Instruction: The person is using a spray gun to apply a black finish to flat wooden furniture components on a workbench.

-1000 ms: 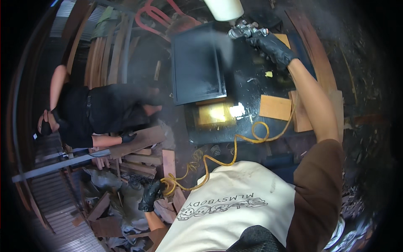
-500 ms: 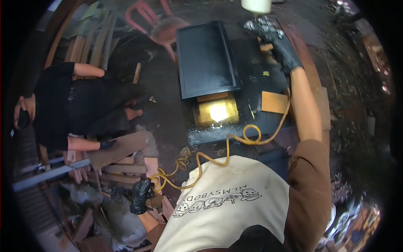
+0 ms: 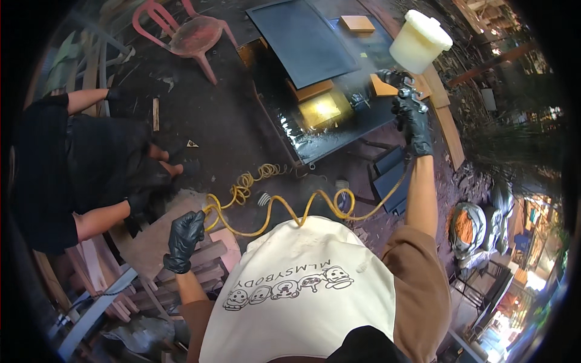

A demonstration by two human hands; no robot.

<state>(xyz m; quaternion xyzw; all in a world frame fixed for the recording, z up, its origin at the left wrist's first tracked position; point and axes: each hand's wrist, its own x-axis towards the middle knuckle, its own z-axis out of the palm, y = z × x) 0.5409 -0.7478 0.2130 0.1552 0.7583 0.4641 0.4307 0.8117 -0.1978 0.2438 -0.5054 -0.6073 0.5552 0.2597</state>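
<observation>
My right hand [image 3: 416,124], in a black glove, grips a metal spray gun [image 3: 407,91] with a whitish cup [image 3: 420,43] on top. It is held out over the right end of a dark table, beside a wooden block [image 3: 384,86]. A flat black framed panel [image 3: 302,41] lies raised on blocks over the table. My left hand [image 3: 185,239], also gloved in black, is closed around a yellow coiled air hose [image 3: 275,202]. The hose loops across in front of my body toward the gun.
The dark, wet-looking tabletop [image 3: 311,145] has a bright yellowish patch [image 3: 324,110] and another wooden block [image 3: 357,24]. A red plastic chair [image 3: 196,39] stands far left. At left is another person [image 3: 45,175] in dark clothes, near stacked boards [image 3: 206,260]. Sacks [image 3: 469,230] lie at right.
My view has turned, so the table and panel sit higher. My right hand has drawn the spray gun nearer to me, and the gun's cup is now whole in view. My left hand has moved forward.
</observation>
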